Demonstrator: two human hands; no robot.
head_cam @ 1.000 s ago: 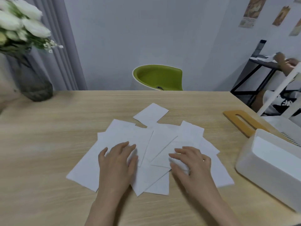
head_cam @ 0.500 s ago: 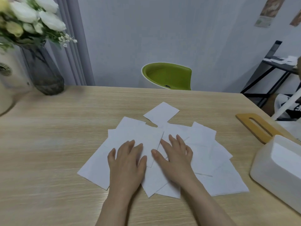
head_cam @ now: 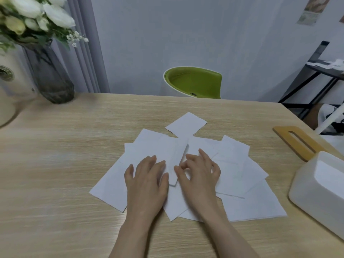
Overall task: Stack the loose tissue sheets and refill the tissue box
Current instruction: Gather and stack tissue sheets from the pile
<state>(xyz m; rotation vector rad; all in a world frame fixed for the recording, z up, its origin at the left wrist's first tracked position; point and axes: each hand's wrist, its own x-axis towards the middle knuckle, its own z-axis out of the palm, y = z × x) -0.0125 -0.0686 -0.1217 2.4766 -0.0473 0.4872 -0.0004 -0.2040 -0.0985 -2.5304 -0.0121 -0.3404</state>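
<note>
Several loose white tissue sheets lie fanned out and overlapping in the middle of the wooden table. One small sheet sits at the far end of the pile. My left hand rests flat, fingers apart, on the left sheets. My right hand is beside it with fingers curled, thumb and forefinger pinching the slightly raised right edge of a tissue sheet. The white tissue box stands open-topped at the right table edge, its wooden slotted lid lying behind it.
A dark glass vase with white flowers stands at the back left, next to a cream rounded object. A green chair is behind the table. A black metal rack stands at the right.
My right hand slid left across the sheets to beside my left hand, then curled its fingers at a sheet's edge, which has lifted a little. The view shifted right and down.
</note>
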